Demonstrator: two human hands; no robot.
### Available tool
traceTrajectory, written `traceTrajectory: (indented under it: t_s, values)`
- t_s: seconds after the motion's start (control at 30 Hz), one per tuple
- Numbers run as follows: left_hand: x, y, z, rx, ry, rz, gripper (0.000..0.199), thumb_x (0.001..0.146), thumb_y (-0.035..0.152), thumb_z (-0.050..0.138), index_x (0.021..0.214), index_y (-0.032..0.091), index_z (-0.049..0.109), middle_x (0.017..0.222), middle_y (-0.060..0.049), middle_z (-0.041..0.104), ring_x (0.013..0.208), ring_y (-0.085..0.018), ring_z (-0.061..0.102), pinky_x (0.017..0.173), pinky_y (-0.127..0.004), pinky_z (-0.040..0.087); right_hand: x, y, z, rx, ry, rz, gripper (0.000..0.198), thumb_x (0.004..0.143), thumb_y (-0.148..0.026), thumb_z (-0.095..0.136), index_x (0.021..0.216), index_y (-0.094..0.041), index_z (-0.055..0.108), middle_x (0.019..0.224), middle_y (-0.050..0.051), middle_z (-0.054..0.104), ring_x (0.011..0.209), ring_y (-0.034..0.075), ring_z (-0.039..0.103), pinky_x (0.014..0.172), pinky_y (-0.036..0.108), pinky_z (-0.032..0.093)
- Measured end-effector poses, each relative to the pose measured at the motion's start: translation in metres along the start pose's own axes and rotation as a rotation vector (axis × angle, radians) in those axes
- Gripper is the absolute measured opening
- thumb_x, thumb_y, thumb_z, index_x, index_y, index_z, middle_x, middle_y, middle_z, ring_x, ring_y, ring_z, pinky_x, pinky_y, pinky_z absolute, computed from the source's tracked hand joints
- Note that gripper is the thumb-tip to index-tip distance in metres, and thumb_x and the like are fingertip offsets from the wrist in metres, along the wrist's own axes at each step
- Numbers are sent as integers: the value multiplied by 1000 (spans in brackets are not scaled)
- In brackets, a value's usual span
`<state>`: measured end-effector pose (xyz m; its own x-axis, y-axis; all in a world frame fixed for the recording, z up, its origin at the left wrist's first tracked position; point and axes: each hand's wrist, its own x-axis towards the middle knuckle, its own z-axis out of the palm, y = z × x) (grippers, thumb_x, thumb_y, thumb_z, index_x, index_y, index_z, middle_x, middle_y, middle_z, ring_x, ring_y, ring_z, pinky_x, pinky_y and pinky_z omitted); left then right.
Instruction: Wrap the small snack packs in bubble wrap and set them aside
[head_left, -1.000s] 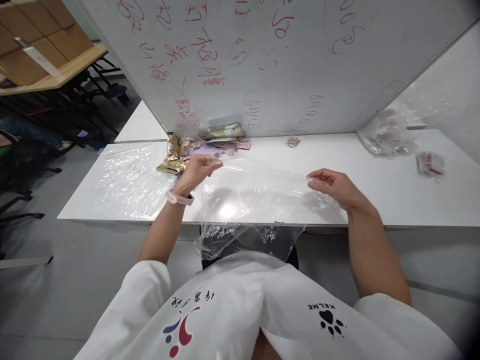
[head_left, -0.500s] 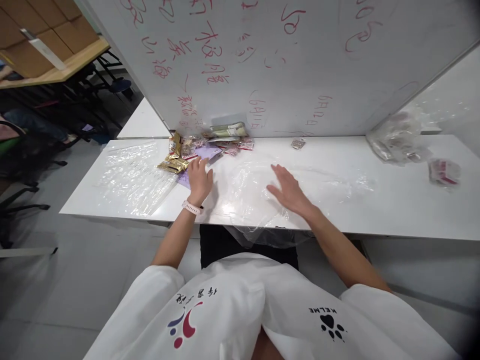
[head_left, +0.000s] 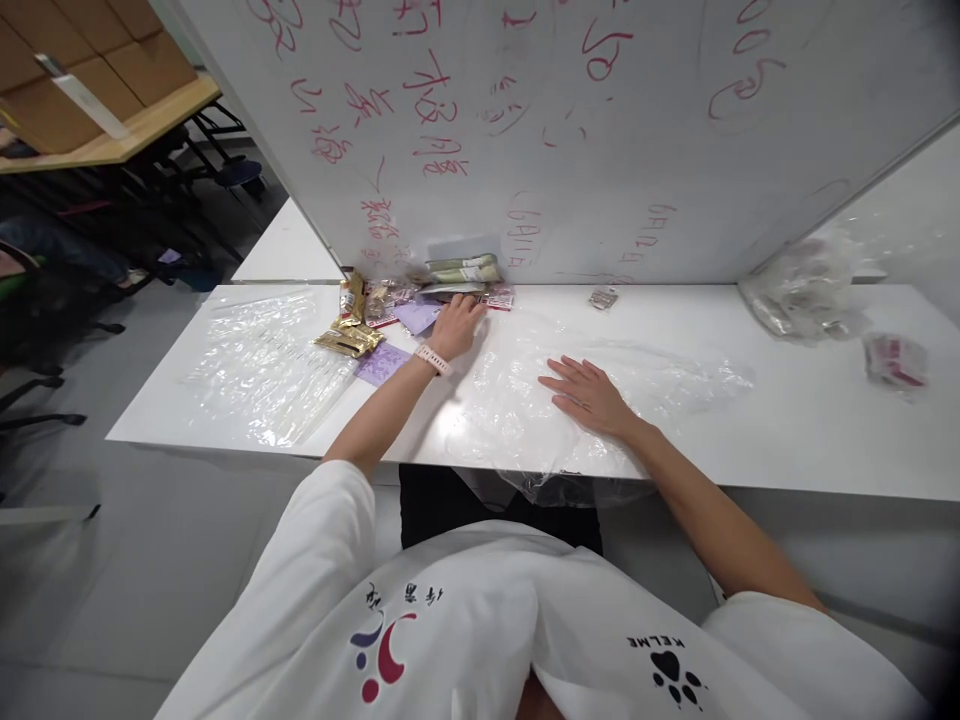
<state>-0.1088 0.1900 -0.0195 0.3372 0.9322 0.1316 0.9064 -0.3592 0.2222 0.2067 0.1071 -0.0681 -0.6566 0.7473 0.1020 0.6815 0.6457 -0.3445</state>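
My left hand (head_left: 456,328) reaches over the right end of a pile of small packets, its fingers stretched out beside a red-and-white packet (head_left: 501,298). Whether its fingertips touch anything is hard to see. Green packets (head_left: 465,270) lean against the whiteboard just behind it. Gold packets (head_left: 349,339) and purple packets (head_left: 382,364) lie to its left. My right hand (head_left: 589,395) is open, fingers spread, palm down on a large clear plastic bag (head_left: 502,390). Part of that bag hangs over the table's front edge.
A stack of clear plastic sleeves (head_left: 262,360) covers the table's left part. A small packet (head_left: 602,298) lies by the whiteboard (head_left: 555,130). To the right are a bulky clear bag (head_left: 802,290) and a wrapped pink-and-white bundle (head_left: 895,362).
My left hand has moved right and away from me, from the gold and purple packets to the pile's right end. My right hand has settled flatter on the clear bag, its fingers spread wider.
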Motion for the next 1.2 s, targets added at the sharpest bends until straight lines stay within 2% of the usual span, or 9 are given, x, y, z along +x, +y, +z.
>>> traceTrajectory:
  t_s: [0.13, 0.27, 0.4, 0.5, 0.63, 0.77, 0.83, 0.97, 1.2]
  values:
    - [32, -9, 1, 132, -131, -44, 41, 95, 12, 39, 132, 21, 55, 128, -18, 55, 117, -34, 49, 89, -45, 45, 0, -1, 1, 14, 20, 6, 44, 103, -46, 34, 143, -37, 52, 159, -3, 38, 150, 21, 28, 122, 49, 20]
    - [36, -12, -1, 221, -176, -1, 36, 98, 16, 38, 128, 16, 56, 122, -20, 58, 113, -33, 54, 86, -42, 44, 1, 0, 0, 31, 25, 14, 42, 103, -47, 36, 141, -39, 53, 158, -4, 39, 150, 21, 28, 121, 48, 20]
    - [36, -11, -2, 166, -177, -13, 31, 94, 10, 42, 118, 14, 61, 124, -21, 58, 116, -32, 54, 89, -40, 42, 1, 1, 2, 23, 43, 15, 42, 102, -46, 38, 138, -37, 56, 157, -3, 41, 149, 21, 29, 121, 48, 20]
    - [37, -15, -7, 137, -166, -39, 23, 95, 17, 46, 113, 15, 61, 113, -17, 64, 104, -29, 60, 84, -37, 42, 1, 1, 4, -1, 46, 7, 42, 103, -46, 37, 139, -36, 56, 157, -2, 41, 149, 21, 29, 121, 48, 20]
    - [35, -23, -16, 120, -18, -132, 28, 101, 21, 36, 122, 19, 53, 102, -12, 67, 95, -26, 62, 78, -34, 42, 1, 3, 5, -19, 49, -6, 42, 103, -46, 36, 140, -37, 54, 158, -3, 40, 149, 22, 30, 121, 49, 22]
    - [37, -22, -14, 160, 127, -134, 37, 97, 12, 34, 128, 20, 53, 120, -13, 65, 114, -28, 56, 79, -34, 42, 1, 5, 7, -42, 61, -26, 42, 104, -47, 35, 141, -37, 53, 158, -4, 39, 149, 22, 29, 120, 50, 23]
    - [42, -19, -10, 201, 82, -114, 38, 97, 11, 34, 128, 19, 54, 124, -15, 63, 119, -29, 53, 83, -36, 42, 0, 6, 7, -50, 69, -30, 42, 104, -48, 35, 141, -38, 53, 158, -4, 38, 150, 22, 29, 120, 50, 24]
    - [55, -14, -2, 238, -77, -115, 28, 94, 20, 51, 119, 16, 61, 114, -18, 68, 115, -33, 56, 85, -39, 43, 0, 6, 7, -53, 69, -34, 42, 104, -48, 35, 142, -38, 51, 159, -4, 37, 150, 21, 28, 120, 49, 25]
    - [74, -6, -7, 253, -108, -174, 27, 95, 20, 45, 106, 12, 68, 103, -22, 70, 102, -35, 64, 82, -41, 41, 1, 4, 7, -53, 80, -14, 42, 103, -48, 36, 139, -35, 54, 157, -2, 41, 149, 22, 31, 120, 48, 25]
